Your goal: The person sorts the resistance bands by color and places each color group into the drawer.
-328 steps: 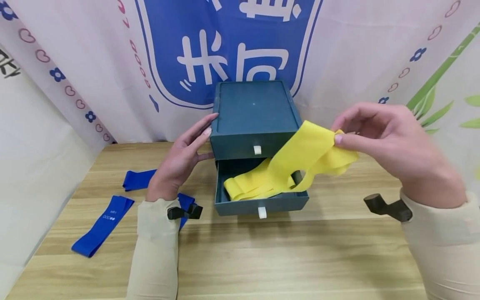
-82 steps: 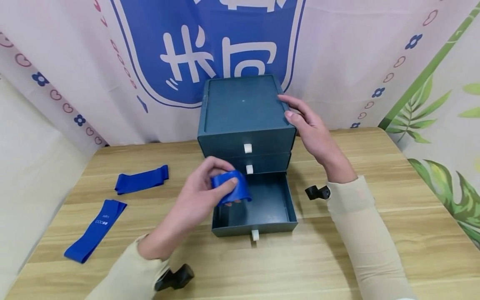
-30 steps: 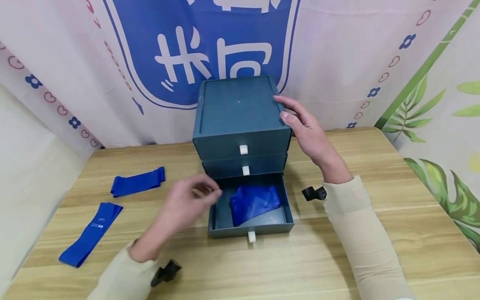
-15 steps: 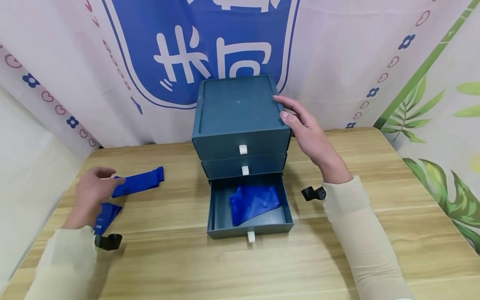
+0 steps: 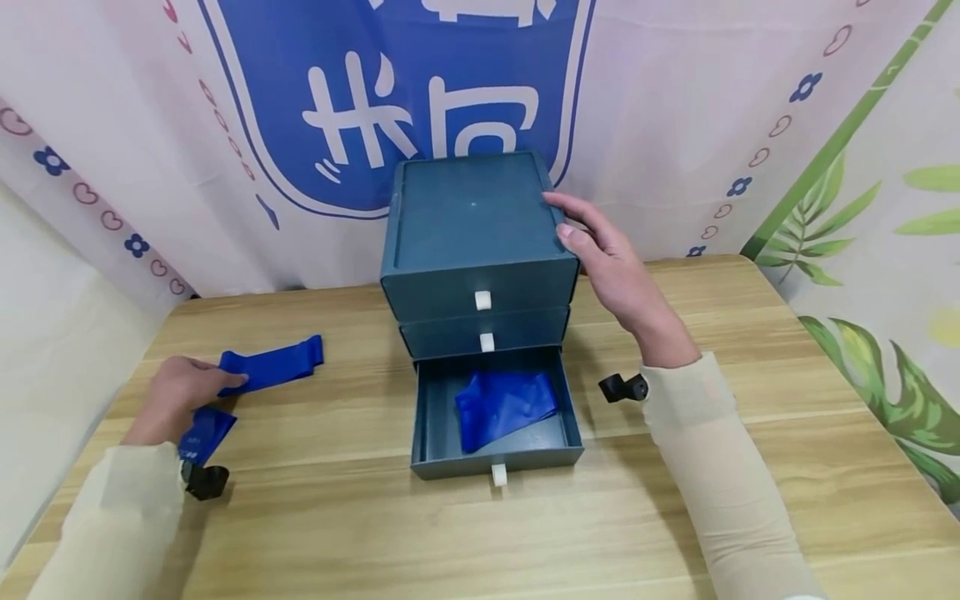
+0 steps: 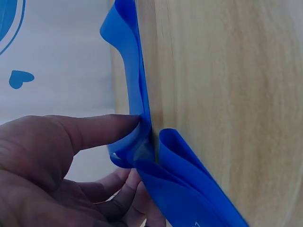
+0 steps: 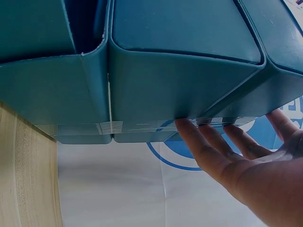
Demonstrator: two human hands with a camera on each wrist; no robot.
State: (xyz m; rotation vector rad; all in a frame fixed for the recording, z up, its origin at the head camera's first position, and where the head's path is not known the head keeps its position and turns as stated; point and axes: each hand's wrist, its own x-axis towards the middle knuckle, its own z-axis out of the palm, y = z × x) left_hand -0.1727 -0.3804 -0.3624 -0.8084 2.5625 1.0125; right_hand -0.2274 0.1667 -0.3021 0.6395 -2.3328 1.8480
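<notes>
At the left of the table my left hand (image 5: 180,392) pinches the near end of a flat blue resistance band (image 5: 277,367). In the left wrist view, the thumb presses that band (image 6: 135,90) from one side, with fingers on the other. A second blue band (image 5: 206,433) lies partly hidden under the left wrist. My right hand (image 5: 618,275) rests on the right side of a dark teal drawer cabinet (image 5: 472,217), its fingers extended against the wall in the right wrist view. Another blue band (image 5: 506,408) lies loosely folded inside the pulled-out bottom drawer (image 5: 495,461).
Two upper drawers with white pull tabs (image 5: 483,301) are pushed in. The cabinet stands on a wooden table (image 5: 337,517) near its back edge, before a printed curtain (image 5: 315,242). Black mounts (image 5: 622,387) stick out at both wrists.
The yellow band went out of sight and the middle drawer closed. My left hand let a blue band go in the bottom drawer, moved left and took hold of another. The right hand stays put lately.
</notes>
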